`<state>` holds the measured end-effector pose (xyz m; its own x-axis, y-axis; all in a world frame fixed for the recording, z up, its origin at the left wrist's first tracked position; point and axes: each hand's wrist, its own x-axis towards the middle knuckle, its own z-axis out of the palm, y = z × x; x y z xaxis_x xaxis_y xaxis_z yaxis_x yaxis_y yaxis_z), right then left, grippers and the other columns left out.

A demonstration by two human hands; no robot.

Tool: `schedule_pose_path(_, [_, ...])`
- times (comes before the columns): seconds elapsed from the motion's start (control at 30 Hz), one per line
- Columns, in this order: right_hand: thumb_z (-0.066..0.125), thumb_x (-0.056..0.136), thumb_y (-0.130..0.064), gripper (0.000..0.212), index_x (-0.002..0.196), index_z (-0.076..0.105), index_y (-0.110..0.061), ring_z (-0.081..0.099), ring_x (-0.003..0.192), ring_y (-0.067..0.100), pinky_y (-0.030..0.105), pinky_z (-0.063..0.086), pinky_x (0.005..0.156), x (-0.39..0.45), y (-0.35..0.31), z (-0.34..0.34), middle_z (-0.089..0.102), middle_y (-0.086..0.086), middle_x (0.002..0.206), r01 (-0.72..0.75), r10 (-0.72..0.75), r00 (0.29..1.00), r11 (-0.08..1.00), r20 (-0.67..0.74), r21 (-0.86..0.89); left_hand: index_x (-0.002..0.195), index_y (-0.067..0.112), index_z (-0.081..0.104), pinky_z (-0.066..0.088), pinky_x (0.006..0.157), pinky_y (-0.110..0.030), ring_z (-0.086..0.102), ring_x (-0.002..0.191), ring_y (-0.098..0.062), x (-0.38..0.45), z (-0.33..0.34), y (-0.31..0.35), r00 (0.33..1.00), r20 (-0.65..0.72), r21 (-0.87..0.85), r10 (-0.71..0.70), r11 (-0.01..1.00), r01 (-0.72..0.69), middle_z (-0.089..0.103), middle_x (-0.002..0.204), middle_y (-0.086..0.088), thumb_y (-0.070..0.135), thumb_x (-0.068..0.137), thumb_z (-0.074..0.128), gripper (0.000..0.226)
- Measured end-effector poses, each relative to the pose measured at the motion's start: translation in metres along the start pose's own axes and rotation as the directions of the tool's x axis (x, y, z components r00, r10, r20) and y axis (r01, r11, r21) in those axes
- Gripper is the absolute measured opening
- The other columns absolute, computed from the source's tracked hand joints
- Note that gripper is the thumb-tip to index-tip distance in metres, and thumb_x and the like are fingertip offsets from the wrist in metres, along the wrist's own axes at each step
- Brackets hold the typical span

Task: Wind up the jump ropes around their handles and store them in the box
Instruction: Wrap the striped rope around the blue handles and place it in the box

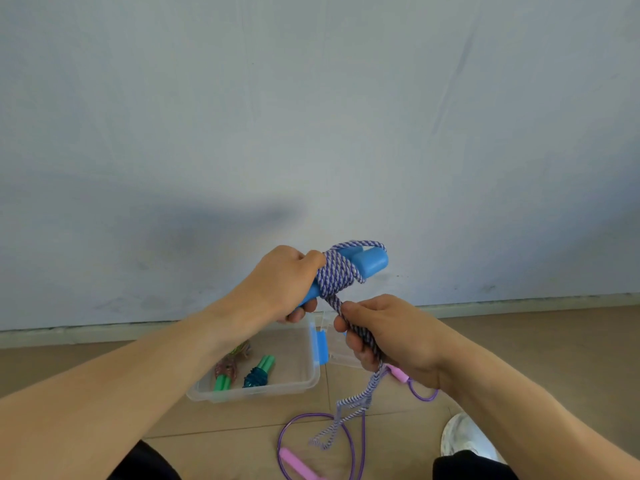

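My left hand (287, 282) grips two blue handles (372, 263) held together, with several turns of purple-and-white braided rope (337, 273) wound round them. My right hand (384, 332) grips the same rope just below the winding; its loose end (349, 415) hangs down in a loop over the floor. A clear plastic box (294, 384) sits on the floor below my hands. Inside it lie two wound ropes with green handles (265, 365). A purple rope with pink handles (298, 462) lies loose on the floor.
The box's open lid (341, 355) with a blue latch stands at its right side. A white shoe (465, 436) rests on the tiled floor at the lower right. A pale wall with a skirting board rises just behind the box.
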<state>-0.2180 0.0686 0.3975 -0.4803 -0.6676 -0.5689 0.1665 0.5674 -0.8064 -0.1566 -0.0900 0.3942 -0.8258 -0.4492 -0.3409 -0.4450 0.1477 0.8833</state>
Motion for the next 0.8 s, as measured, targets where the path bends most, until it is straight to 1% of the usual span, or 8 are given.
schedule_pose_path(0.13, [0.04,0.105,-0.027,0.034,0.084,0.06,-0.01,0.043,0.049,0.012,0.025,0.037,0.052,-0.002,0.001,0.002,0.052,0.001,0.058,-0.023,0.018,0.999,0.993,0.047,0.115,0.083,0.005,0.054,0.033,0.038,-0.024,0.045,0.035,-0.017,-0.001,0.006,-0.003,0.993,-0.066,0.002,0.099,0.995,-0.099,0.06,0.057,-0.015,0.03,0.098,0.048,0.029])
schedule_pose_path(0.23, [0.04,0.105,-0.023,0.032,0.087,0.062,-0.008,0.041,0.047,0.01,0.023,0.036,0.052,-0.004,0.0,0.002,0.053,0.0,0.058,-0.013,0.007,0.999,0.993,0.053,0.115,0.086,0.008,0.058,0.038,0.042,-0.028,0.052,0.039,-0.014,-0.002,0.011,-0.006,0.982,-0.093,0.05,0.167,0.985,-0.162,0.06,0.061,-0.013,0.032,0.098,0.047,0.029])
schedule_pose_path(0.37, [0.041,0.105,-0.024,0.031,0.091,0.064,-0.008,0.038,0.046,0.009,0.022,0.037,0.055,-0.006,0.001,0.001,0.053,-0.002,0.057,0.011,-0.017,0.999,0.993,0.051,0.118,0.088,0.007,0.053,0.035,0.039,-0.024,0.046,0.033,-0.01,-0.001,0.012,-0.005,0.99,-0.107,-0.003,0.087,0.996,-0.088,0.06,0.064,-0.015,0.033,0.1,0.043,0.031])
schedule_pose_path(0.43, [0.042,0.104,-0.023,0.028,0.092,0.063,-0.008,0.037,0.045,0.01,0.025,0.038,0.057,-0.008,-0.001,0.0,0.051,-0.003,0.056,0.0,-0.012,0.998,0.985,0.068,0.171,0.091,0.009,0.051,0.038,0.043,-0.028,0.048,0.038,-0.012,-0.002,0.012,-0.005,0.985,-0.124,0.109,0.119,0.988,-0.105,0.062,0.069,-0.014,0.037,0.101,0.039,0.032])
schedule_pose_path(0.53, [0.049,0.101,-0.018,0.022,0.089,0.064,-0.007,0.034,0.043,0.008,0.027,0.041,0.061,-0.013,-0.005,-0.007,0.05,-0.002,0.056,-0.03,-0.001,0.989,0.979,0.15,0.199,0.093,0.014,0.044,0.043,0.06,-0.037,0.056,0.063,-0.02,-0.008,0.02,-0.005,0.981,0.037,0.435,0.191,0.881,-0.188,0.063,0.08,-0.01,0.04,0.104,0.03,0.031])
schedule_pose_path(0.63, [0.052,0.099,-0.022,0.023,0.09,0.065,-0.005,0.033,0.042,0.006,0.028,0.045,0.064,-0.016,-0.006,-0.02,0.05,-0.002,0.059,-0.119,0.065,0.962,0.974,0.265,0.194,0.095,0.016,0.036,0.047,0.078,-0.041,0.059,0.083,-0.025,-0.014,0.027,-0.01,0.949,0.308,0.625,0.071,0.736,-0.259,0.063,0.095,-0.011,0.042,0.105,0.024,0.031])
schedule_pose_path(0.73, [0.055,0.095,-0.027,0.025,0.082,0.064,-0.008,0.032,0.04,0.006,0.029,0.047,0.06,-0.017,-0.004,-0.031,0.045,-0.004,0.054,-0.153,0.095,0.956,0.969,0.279,0.195,0.114,0.018,0.046,0.045,0.099,-0.042,0.061,0.105,-0.022,-0.016,0.023,-0.011,0.914,0.406,0.607,0.011,0.745,-0.278,0.064,0.115,-0.007,0.069,0.092,0.004,0.07])
schedule_pose_path(0.8, [0.059,0.089,-0.031,0.026,0.075,0.062,-0.01,0.032,0.039,0.008,0.03,0.045,0.057,-0.019,-0.005,-0.037,0.044,-0.003,0.051,-0.139,0.092,0.963,0.975,0.254,0.173,0.135,0.025,0.048,0.039,0.107,-0.033,0.057,0.115,-0.018,-0.019,0.023,-0.009,0.881,0.472,0.595,-0.019,0.744,-0.303,0.059,0.132,-0.001,0.077,0.076,-0.009,0.097])
